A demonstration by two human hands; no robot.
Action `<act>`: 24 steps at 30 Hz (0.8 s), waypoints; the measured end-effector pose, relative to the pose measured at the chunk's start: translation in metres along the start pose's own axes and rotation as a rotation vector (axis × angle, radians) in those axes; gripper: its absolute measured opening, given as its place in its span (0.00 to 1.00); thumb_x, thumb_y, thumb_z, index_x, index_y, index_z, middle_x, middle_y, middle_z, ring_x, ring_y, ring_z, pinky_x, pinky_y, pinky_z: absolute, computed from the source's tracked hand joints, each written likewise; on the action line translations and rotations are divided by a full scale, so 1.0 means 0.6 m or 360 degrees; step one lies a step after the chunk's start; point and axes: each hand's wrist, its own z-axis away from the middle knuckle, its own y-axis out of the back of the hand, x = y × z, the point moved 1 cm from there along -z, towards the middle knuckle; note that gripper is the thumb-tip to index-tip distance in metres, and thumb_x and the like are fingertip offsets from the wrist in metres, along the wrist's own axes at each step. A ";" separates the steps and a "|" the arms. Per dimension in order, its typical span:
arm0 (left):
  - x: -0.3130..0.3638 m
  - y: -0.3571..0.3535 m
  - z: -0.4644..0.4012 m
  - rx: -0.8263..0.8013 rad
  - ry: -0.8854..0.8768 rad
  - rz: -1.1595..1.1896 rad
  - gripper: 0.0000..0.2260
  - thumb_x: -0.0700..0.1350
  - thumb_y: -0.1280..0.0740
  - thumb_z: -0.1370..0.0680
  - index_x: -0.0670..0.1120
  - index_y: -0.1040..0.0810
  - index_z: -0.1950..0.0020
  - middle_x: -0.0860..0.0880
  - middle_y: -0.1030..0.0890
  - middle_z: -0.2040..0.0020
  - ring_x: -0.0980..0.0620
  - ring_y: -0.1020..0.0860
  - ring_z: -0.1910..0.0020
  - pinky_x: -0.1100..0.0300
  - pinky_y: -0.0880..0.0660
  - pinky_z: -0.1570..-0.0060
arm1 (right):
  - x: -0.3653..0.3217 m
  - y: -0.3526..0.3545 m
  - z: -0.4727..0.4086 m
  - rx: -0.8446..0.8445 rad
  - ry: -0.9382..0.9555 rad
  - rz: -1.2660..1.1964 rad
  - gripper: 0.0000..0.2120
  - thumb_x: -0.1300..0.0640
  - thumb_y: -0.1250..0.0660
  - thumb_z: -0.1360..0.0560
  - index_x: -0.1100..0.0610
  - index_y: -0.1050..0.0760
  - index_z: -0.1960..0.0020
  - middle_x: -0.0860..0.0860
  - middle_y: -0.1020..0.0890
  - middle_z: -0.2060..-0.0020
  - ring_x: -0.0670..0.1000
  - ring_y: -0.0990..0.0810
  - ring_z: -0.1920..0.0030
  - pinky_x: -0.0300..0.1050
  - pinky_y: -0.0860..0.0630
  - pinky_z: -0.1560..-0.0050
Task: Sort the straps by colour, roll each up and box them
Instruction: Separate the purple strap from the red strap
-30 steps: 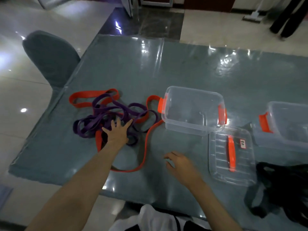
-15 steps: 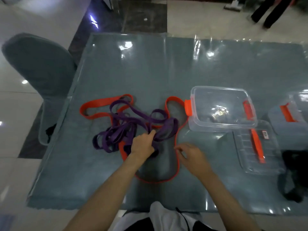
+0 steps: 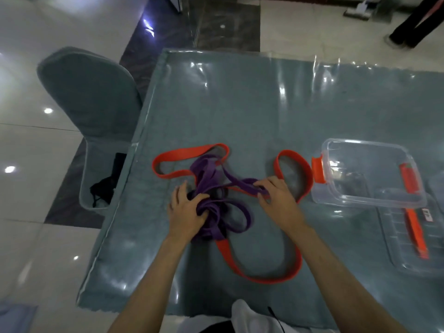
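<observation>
A tangle of purple straps lies over a long orange strap on the grey-green table. My left hand is closed on the bunched purple straps at the tangle's near left. My right hand pinches one purple strap where it runs right over the orange loop. An open clear box with orange clips stands right of the straps. Its clear lid with an orange handle lies flat in front of it.
A grey covered chair stands at the table's left edge, with a dark object on its seat. A person's dark legs are at the far right on the tiled floor. The table's near edge runs just above my lap.
The view has swung left and down. My right hand moved from the orange strap up onto a purple strap. My left hand has gathered more of the purple tangle.
</observation>
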 end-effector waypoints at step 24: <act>0.057 0.027 0.084 -0.0041 -0.0233 0.0699 0.26 0.37 0.32 0.24 0.59 0.31 0.31 0.52 0.19 0.41 0.46 0.18 0.47 0.46 0.21 0.51 | -0.062 -0.063 0.005 -0.0114 -0.0195 -0.0278 0.21 0.56 0.28 0.19 0.51 0.23 0.27 0.50 0.14 0.38 0.55 0.15 0.39 0.56 0.19 0.40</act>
